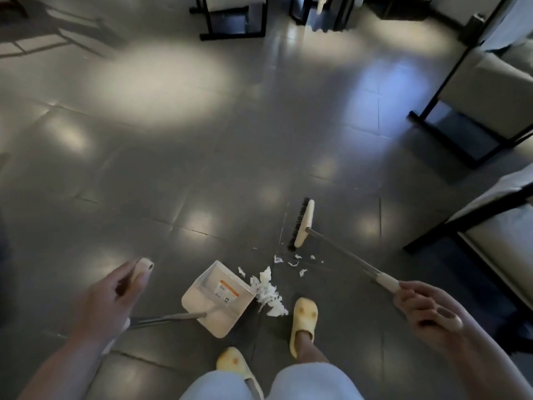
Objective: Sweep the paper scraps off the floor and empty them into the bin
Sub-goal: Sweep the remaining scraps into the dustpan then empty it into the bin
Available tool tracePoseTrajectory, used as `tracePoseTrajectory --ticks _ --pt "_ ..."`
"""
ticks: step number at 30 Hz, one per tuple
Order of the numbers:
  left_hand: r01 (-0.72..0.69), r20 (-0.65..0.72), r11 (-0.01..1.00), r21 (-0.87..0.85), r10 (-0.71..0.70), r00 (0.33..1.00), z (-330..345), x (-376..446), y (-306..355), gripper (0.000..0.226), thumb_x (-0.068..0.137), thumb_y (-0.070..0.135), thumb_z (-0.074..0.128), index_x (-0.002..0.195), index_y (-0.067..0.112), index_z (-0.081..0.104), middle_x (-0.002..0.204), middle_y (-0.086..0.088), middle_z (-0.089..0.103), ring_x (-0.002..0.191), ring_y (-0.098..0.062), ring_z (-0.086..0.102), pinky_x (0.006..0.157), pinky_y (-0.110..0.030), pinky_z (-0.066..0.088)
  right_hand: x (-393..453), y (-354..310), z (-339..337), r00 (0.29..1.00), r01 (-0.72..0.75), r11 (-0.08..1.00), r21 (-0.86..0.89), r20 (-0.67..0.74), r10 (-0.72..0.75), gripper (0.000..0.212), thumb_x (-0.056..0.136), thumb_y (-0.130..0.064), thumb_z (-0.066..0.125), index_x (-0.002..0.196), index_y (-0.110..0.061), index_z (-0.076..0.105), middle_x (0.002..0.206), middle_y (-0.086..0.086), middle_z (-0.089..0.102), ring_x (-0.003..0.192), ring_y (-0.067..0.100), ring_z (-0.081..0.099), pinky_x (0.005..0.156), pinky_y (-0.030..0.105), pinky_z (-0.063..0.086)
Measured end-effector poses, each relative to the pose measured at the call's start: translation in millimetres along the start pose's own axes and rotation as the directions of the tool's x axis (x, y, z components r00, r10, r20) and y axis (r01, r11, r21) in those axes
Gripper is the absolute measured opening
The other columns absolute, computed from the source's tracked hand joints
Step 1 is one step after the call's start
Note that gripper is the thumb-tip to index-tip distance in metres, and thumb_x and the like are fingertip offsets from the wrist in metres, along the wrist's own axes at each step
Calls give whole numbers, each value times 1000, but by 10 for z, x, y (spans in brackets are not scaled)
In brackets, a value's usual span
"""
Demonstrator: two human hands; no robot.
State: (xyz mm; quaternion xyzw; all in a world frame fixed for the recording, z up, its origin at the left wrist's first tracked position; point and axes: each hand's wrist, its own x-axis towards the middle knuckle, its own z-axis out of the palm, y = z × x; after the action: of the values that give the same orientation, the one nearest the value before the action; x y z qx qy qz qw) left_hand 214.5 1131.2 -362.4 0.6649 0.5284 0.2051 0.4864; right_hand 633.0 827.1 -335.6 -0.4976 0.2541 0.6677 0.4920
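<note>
A cream dustpan (215, 298) rests on the dark tiled floor, its mouth facing right. My left hand (115, 293) grips the top of its long handle. A heap of white paper scraps (268, 293) lies at the pan's mouth, and smaller scraps (294, 262) are scattered just beyond it. My right hand (424, 308) holds the broom handle. The broom head (301, 223), cream with black bristles, stands on the floor above the scattered scraps. No bin is visible.
My feet in yellow slippers (302, 321) stand right below the scrap heap. Black-framed chairs (473, 111) line the right side, with more furniture legs (230, 21) at the top. Open tiled floor (173, 168) spreads to the left and centre.
</note>
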Motion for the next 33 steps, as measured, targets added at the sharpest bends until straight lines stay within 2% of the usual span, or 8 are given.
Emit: tracePoseTrajectory --ticks 4,9,13,17,20,22,27,33 --pt "10 -14 1000 22 -10 1000 -90 -52 -184 42 70 66 63 100 39 72 43 9 47 30 0 32 36 -8 22 -6 204 284 876 93 901 -424 -396 -277 12 87 -3 53 77 -8 50 48 4 40 22 5 30 24 9 22" --pt "29 38 987 155 -36 999 1 -229 -380 15 92 16 67 102 19 77 46 18 48 38 7 34 39 -10 28 441 503 147 762 -60 711 -701 -492 -421 27 80 10 53 94 -10 65 57 15 51 27 14 41 30 15 32" --pt "55 39 966 253 -67 997 117 -352 -368 18 90 12 68 104 20 73 50 30 54 44 16 43 45 -3 29 535 984 195 834 -71 664 -745 -409 -370 22 89 5 43 83 -4 62 38 5 42 23 12 34 30 13 29" --pt "1 -23 968 252 5 1000 273 -448 -290 31 87 33 74 112 14 74 66 8 65 58 20 51 54 -1 33 313 1133 183 913 -54 683 -728 -313 -262 37 82 3 48 102 -22 65 45 4 46 29 12 36 32 14 28" --pt "2 -15 976 218 1 1000 358 -529 -255 69 68 72 50 111 24 75 78 -11 67 66 -5 57 62 -13 42 92 967 109 915 -32 698 -715 -303 -268 42 81 0 52 107 -30 65 55 6 50 32 11 38 32 14 29" --pt "16 -5 973 230 -15 1000 409 -559 -258 63 64 78 42 100 38 74 81 -15 68 72 -22 59 63 -29 43 -57 908 5 909 -2 725 -689 -303 -286 41 81 1 52 104 -31 66 57 7 50 33 12 38 33 14 28" --pt "-41 -60 967 251 58 996 453 -574 -274 71 70 73 43 105 18 73 69 2 58 65 -16 54 60 -18 42 -304 1121 -218 890 62 752 -656 -305 -339 43 82 2 52 94 -37 66 59 10 49 38 16 38 34 16 29" --pt "-48 -60 956 289 68 996 347 -505 -405 64 82 65 57 111 10 72 73 -4 60 72 -29 61 59 -33 42 -250 1558 -182 865 41 822 -568 -391 -314 15 79 5 52 84 0 66 54 13 47 32 16 37 32 15 28"
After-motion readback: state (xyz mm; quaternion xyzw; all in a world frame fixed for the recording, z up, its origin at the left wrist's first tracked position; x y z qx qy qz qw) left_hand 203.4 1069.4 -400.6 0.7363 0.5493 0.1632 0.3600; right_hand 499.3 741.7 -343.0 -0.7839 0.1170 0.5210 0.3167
